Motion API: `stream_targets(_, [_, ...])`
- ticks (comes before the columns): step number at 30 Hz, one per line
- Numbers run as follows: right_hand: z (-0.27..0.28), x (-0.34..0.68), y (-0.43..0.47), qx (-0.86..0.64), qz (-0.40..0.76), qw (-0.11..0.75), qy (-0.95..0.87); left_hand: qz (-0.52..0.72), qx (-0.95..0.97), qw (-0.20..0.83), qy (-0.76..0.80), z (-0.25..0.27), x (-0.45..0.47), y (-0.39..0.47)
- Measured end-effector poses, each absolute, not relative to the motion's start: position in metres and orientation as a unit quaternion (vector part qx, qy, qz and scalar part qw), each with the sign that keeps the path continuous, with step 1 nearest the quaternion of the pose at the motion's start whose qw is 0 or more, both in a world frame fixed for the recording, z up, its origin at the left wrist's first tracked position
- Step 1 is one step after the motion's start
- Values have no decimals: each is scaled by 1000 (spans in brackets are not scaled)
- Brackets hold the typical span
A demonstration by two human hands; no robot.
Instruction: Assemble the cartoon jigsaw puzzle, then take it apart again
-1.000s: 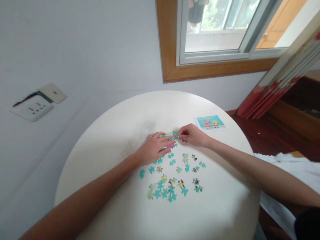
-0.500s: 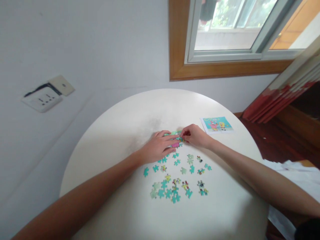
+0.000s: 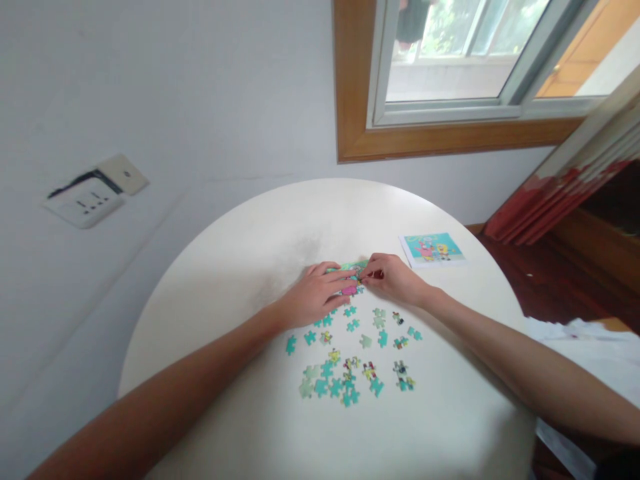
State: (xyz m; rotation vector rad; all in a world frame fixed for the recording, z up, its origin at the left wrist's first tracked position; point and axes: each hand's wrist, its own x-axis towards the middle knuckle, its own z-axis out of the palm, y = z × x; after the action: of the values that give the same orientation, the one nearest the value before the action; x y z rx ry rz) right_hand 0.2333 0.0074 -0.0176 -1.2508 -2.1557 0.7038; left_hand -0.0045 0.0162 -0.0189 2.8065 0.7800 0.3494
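Observation:
My left hand lies flat with its fingers spread over a partly joined jigsaw puzzle, which shows pink, green and teal between the fingers. At the right edge of that puzzle, my right hand has thumb and fingertips pinched together on a puzzle piece, mostly hidden by the fingers. Several loose puzzle pieces, teal, pale green and yellow, are scattered on the near side of both hands. The left hand covers much of the joined part.
A white round table carries everything. Right of my right hand lies a reference picture with cartoon figures. A wall socket is at left, a window behind, and a red and white curtain at right.
My right hand has shifted slightly down at the puzzle's right edge, still pinched. My left hand keeps its place on the puzzle. The whole view has moved a little.

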Motion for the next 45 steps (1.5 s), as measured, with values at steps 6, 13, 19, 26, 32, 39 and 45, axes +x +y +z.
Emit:
stream_targets(6, [-19, 231, 6, -469, 236, 270, -807, 118, 951, 103, 265, -19, -5, 16])
stream_targets(13, [-18, 231, 3, -463, 224, 269, -814, 116, 950, 108, 269, -17, -5, 16])
stream_targets(19, [-19, 230, 3, -470, 215, 261, -815, 121, 950, 113, 266, -17, -4, 15])
stream_targets(26, [-14, 232, 2, -459, 216, 262, -821, 120, 950, 111, 267, -18, -5, 16])
stream_targets(32, [-14, 237, 5, -426, 216, 254, -841, 117, 951, 109, 264, -19, -5, 16])
stream_targets(39, [-15, 236, 3, -409, 214, 237, -855, 114, 950, 112, 267, -18, -4, 16])
stream_targets(45, [-15, 240, 7, -434, 212, 247, -840, 120, 950, 113, 265, -19, -5, 17])
